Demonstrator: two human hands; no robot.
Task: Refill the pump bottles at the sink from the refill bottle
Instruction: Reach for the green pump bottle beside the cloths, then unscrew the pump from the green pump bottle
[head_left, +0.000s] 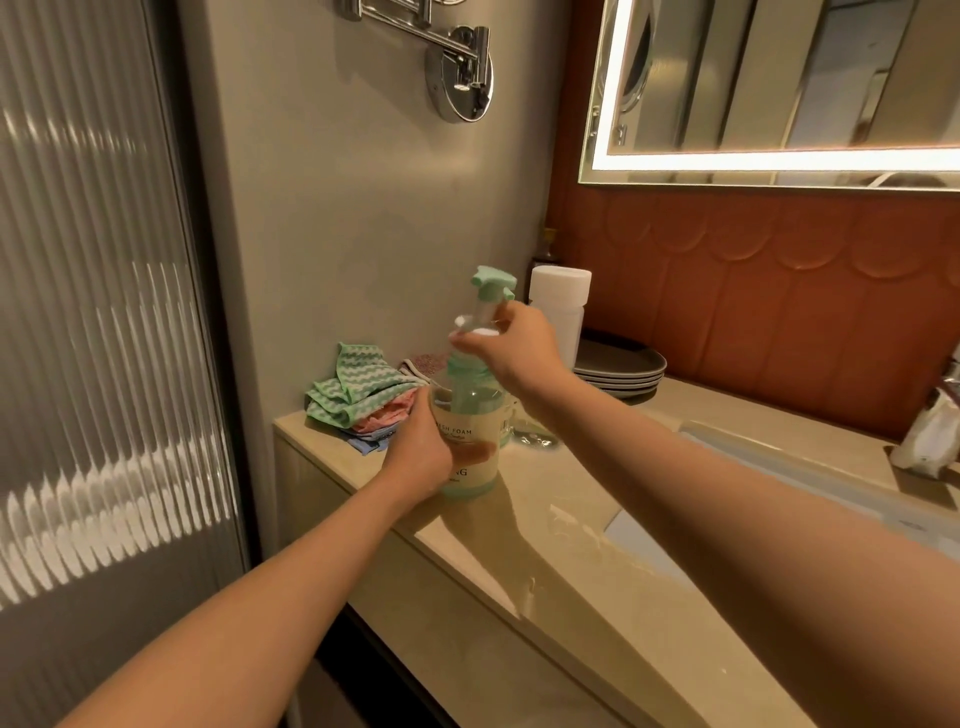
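Observation:
A clear pump bottle (470, 441) with a pale green tint and a "FRESH FOAM" label stands on the beige counter (571, 545) near its far left end. My left hand (421, 447) grips the bottle's body from the left. My right hand (511, 345) holds the neck just under the mint-green pump head (492, 281), which sits high above the bottle's shoulder. Whether the pump is screwed on or lifted free I cannot tell. No separate refill bottle can be told apart in this view.
Folded cloths (358, 392) lie at the counter's left end behind the bottle. A white canister (558, 306) and stacked dark plates (621, 366) stand behind. The sink basin (779, 467) opens to the right, with a crumpled wrapper (930, 441) beyond. A ribbed glass door (104, 312) is on the left.

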